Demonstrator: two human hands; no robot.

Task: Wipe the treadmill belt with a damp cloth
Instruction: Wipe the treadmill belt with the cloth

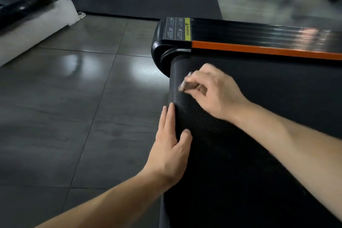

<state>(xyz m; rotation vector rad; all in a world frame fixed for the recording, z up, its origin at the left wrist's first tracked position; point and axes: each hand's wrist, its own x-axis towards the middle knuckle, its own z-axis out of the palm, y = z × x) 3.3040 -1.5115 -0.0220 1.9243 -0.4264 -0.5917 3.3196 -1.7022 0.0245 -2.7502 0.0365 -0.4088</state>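
The black textured treadmill belt (212,135) curves over its rear roller in the middle of the view. My left hand (172,146) lies flat with straight fingers against the belt's rounded end, the thumb on top. My right hand (211,90) is curled over a small grey cloth (185,84) and holds it against the belt near the roller's far end. Only a blurred scrap of the cloth shows under the fingers.
The treadmill's side rail (259,52) with an orange stripe and a warning label (178,28) runs along the belt's far side. Grey floor tiles (74,98) lie to the left. A white block (37,24) with a black tube on it sits at the upper left.
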